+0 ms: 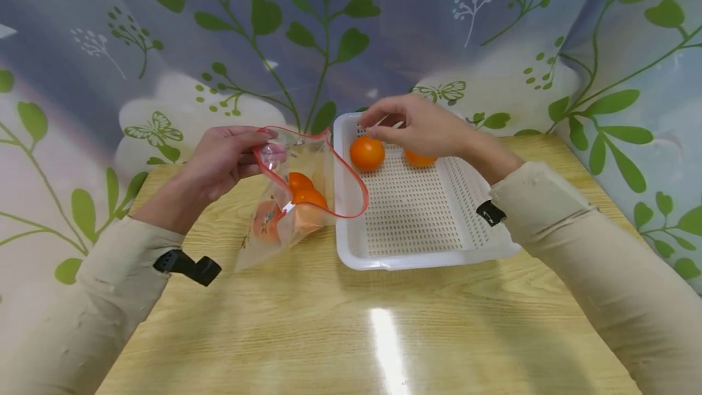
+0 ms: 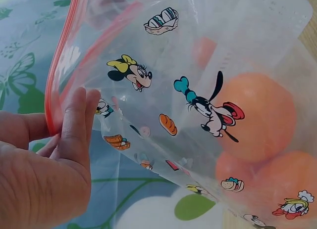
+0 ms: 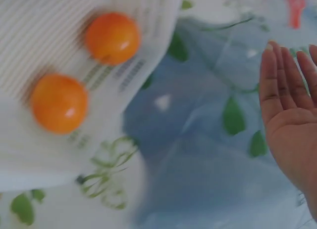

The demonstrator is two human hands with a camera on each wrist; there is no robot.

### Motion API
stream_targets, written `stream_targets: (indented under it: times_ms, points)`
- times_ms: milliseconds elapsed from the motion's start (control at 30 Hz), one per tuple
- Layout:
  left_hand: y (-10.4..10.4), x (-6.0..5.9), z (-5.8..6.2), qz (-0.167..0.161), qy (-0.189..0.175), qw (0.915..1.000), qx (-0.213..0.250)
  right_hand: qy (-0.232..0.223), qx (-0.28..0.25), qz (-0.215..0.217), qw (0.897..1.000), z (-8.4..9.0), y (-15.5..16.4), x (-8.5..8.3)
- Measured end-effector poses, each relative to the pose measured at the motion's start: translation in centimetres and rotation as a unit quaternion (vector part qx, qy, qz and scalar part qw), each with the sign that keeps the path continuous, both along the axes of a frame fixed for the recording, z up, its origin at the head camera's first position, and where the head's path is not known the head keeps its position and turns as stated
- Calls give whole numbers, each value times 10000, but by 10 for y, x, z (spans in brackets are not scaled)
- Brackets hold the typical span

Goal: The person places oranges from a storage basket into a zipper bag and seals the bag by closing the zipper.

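My left hand [image 1: 222, 157] pinches the red zip edge of a clear zip bag [image 1: 255, 252], holding its mouth wide. Cartoon figures and food are printed on the bag, and several oranges [image 2: 257, 117] rest in its lower part, seen through the plastic. Over the back of a white plastic basket [image 1: 351, 249] hovers my right hand [image 1: 419, 127], fingers loosely bent with nothing between them. Beneath it in the basket lie two oranges: a left orange [image 1: 367, 153] near the back wall and a right orange [image 1: 419, 158] partly covered by the hand.
Both things stand on a light wooden table [image 1: 274, 334], the bag left of the basket and overlapping its left rim in the head view. A leaf-patterned curtain [image 1: 384, 29] rises behind the table. Black straps [image 1: 189, 266] sit on the sleeves.
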State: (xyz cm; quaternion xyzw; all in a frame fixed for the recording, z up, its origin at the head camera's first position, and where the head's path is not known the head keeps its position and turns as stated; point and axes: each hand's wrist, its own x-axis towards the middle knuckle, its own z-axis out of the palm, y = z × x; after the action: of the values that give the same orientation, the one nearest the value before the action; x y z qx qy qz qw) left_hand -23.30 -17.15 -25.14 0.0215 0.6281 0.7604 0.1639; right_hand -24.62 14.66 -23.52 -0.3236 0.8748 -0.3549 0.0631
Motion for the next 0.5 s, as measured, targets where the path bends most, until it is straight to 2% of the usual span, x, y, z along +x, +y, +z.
stream_targets:
  times_ms: [233, 500]
  points:
    - [-2, 0, -2, -58, -2, 10000, 11, -249, 619, -607, 9959, -23, 30, -31]
    - [-3, -1, -3, -75, 23, 10000, -10, -562, 1444, -946, 9834, -39, 39, -52]
